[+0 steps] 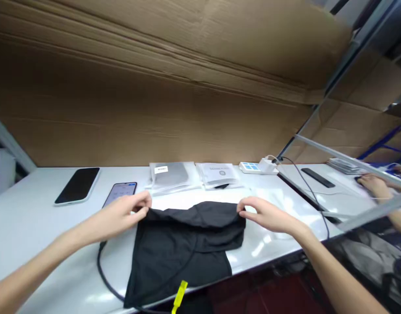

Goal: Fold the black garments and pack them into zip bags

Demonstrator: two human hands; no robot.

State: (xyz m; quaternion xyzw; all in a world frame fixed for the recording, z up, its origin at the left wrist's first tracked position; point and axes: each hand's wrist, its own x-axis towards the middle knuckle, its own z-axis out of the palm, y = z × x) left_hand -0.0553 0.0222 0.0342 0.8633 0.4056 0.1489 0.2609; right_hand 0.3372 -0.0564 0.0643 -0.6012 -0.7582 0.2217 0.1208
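A piece of black cloth [177, 261], seemingly a garment, lies on the white table with its top part folded over toward me. At its upper left corner, my left hand [130, 210] pinches the edge between thumb and fingers. My right hand [264, 213] pinches the upper right corner in the same way. Between the hands the folded edge is slightly lifted and wrinkled. The cloth's lower part reaches the table's front edge. Just behind my left hand is a phone with a lit screen [121, 191], partly covered by the hand.
Two clear plastic packets, one with a white label [169, 176] and one with print [216, 174], lie at the back. A dark-screened phone [78, 185] is at left, a power strip [252, 168] at right. A cable [105, 274] with a yellow tag [179, 293] runs in front. Another person's hand [375, 184] shows far right.
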